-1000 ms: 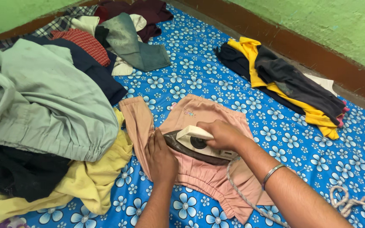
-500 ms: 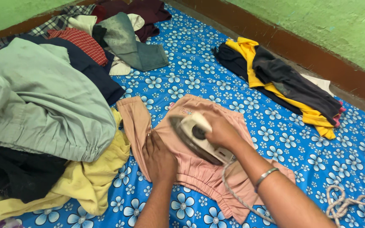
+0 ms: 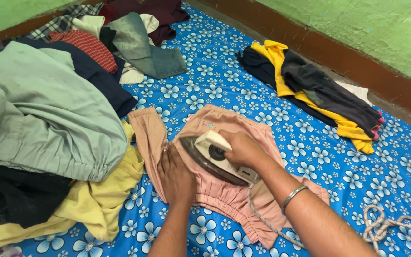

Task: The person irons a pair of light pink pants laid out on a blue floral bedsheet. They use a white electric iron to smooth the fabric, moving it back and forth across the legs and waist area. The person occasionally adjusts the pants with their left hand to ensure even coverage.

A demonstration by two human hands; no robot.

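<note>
Iron point(image 3: 217, 159) has slid up and left across the peach shorts point(image 3: 224, 185) since half a sec ago, nose now close to the left hand's fingertips, tilted w/ its sole half showing. Right hand point(image 3: 243, 148) is wrapped tight round the cream handle, wrist bangle point(image 3: 293, 196) behind it, cord point(image 3: 262, 216) trailing back under the forearm to a coil at lower right. Left hand point(image 3: 174, 176) lies flat, fingers together, pressing the cloth just left of the iron, prob. to keep the fabric taut and unbunched. Shorts lie spread on the blue flowered sheet point(image 3: 310, 143). Left of that hand: heap of unpressed clothes point(image 3: 48, 119). Beyond the right hand: folded yellow and dark stack point(image 3: 319, 90)
</note>
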